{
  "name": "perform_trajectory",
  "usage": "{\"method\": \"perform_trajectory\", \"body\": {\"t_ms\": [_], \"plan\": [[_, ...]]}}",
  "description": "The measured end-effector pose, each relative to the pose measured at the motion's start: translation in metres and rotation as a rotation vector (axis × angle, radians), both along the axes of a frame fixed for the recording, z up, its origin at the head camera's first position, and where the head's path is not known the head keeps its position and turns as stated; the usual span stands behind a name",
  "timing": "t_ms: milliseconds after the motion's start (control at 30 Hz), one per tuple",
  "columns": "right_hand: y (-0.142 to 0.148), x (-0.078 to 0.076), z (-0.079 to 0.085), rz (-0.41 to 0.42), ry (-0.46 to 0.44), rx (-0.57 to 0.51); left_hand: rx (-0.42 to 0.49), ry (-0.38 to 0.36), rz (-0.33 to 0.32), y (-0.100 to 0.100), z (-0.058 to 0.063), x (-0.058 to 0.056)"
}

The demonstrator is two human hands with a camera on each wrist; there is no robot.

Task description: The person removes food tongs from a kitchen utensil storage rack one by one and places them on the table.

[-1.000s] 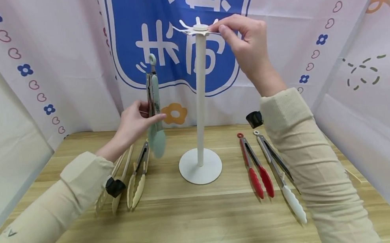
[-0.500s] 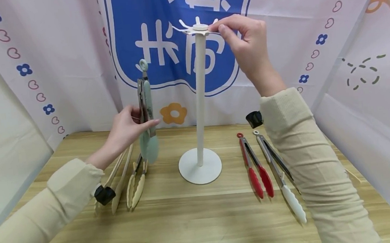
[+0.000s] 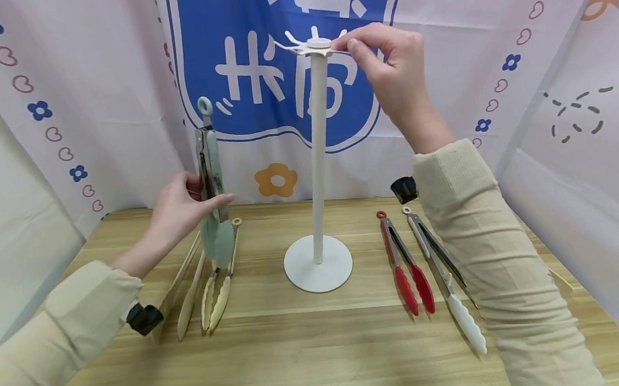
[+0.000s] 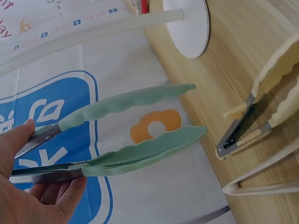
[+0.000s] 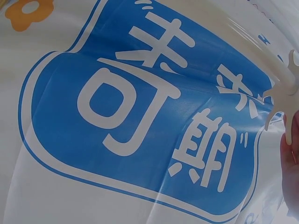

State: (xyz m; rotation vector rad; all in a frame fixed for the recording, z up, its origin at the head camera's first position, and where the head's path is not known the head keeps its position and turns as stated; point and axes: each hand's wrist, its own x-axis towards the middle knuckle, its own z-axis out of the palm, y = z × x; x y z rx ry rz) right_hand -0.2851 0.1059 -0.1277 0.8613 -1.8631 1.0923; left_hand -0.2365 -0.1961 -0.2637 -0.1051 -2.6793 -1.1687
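My left hand (image 3: 177,204) grips a pair of mint-green tongs (image 3: 218,243) by the metal handles, hanging-ring end up. In the left wrist view the two scalloped green tips (image 4: 145,144) stand apart. The tongs are left of the white stand (image 3: 318,167) and overlap cream tongs (image 3: 221,300) lying behind them in the head view. At the top of the stand, my right hand (image 3: 395,71) pinches one arm of the hook ring (image 3: 297,48) between thumb and forefinger. The right wrist view shows the fingers at the hook ring's edge.
Plain beige tongs (image 3: 190,306) lie left of the cream ones. Red tongs (image 3: 414,282) and white tongs (image 3: 464,321) lie on the wooden table (image 3: 305,369) right of the stand's round base (image 3: 321,280). A printed cloth (image 3: 133,79) hangs behind.
My left hand has moved left with the mint-green tongs, away from the stand and over the cream tongs. The right hand stays on the hook ring.
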Motion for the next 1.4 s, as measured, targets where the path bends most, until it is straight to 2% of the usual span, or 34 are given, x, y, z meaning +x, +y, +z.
{"method": "perform_trajectory", "body": {"t_ms": [467, 967, 1400], "plan": [[0.002, 0.000, 0.000, -0.003, 0.009, 0.011, -0.031, 0.041, 0.067, -0.023, -0.001, 0.007], [0.003, 0.000, 0.000, -0.010, 0.006, 0.017, -0.042, -0.016, 0.098, -0.054, 0.002, 0.008], [0.001, 0.001, 0.000, -0.020, -0.003, 0.011, -0.123, -0.026, 0.105, -0.080, 0.003, 0.006]]}}
